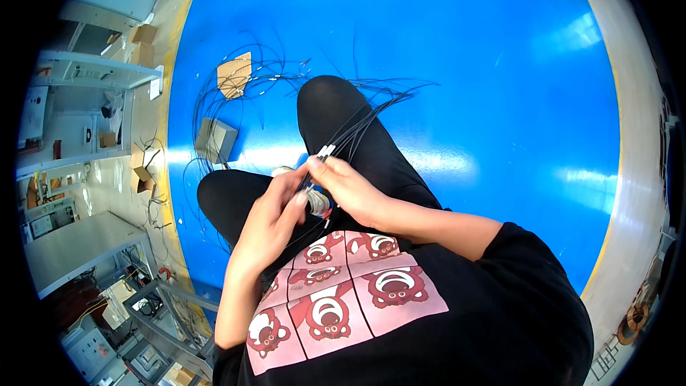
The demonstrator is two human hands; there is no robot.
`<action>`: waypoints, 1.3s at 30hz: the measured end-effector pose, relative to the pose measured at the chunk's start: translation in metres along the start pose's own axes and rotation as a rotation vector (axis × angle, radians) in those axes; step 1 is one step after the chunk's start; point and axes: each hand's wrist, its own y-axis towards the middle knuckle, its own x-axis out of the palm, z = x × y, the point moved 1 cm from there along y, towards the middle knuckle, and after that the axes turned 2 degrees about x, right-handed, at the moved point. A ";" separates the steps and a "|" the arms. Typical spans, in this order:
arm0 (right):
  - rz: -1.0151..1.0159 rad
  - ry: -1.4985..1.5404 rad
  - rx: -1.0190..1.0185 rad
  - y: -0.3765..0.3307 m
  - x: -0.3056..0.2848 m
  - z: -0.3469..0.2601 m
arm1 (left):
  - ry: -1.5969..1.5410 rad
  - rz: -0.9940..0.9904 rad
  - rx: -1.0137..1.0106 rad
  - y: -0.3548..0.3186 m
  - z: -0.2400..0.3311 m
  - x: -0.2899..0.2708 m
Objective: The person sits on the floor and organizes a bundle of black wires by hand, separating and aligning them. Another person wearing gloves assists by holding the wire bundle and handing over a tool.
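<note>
- Right hand (pixel 350 187) pinches a bundle of thin black wires (pixel 351 134) with white tips, above the lap.
- Left hand (pixel 275 216) closes its fingers around the bundle lower down.
- Cardboard piece (pixel 234 74) lies on the blue floor (pixel 486 86).

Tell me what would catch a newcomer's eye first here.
The glossy blue floor fills most of the view. At the centre, the left hand and right hand hold a bundle of thin black wires that fans out over the raised knee. A piece of cardboard and a grey box lie among loose wires at upper left.
</note>
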 end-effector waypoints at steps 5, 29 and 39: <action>0.040 -1.115 -0.693 -0.003 -0.034 -0.032 | 0.057 0.165 0.119 0.037 0.000 0.006; 0.273 -0.719 0.086 0.014 -0.215 -0.025 | -0.780 0.612 0.749 -0.154 0.009 -0.170; 0.643 -0.712 0.251 0.030 -0.330 -0.094 | -0.594 1.141 0.442 -0.129 0.008 -0.152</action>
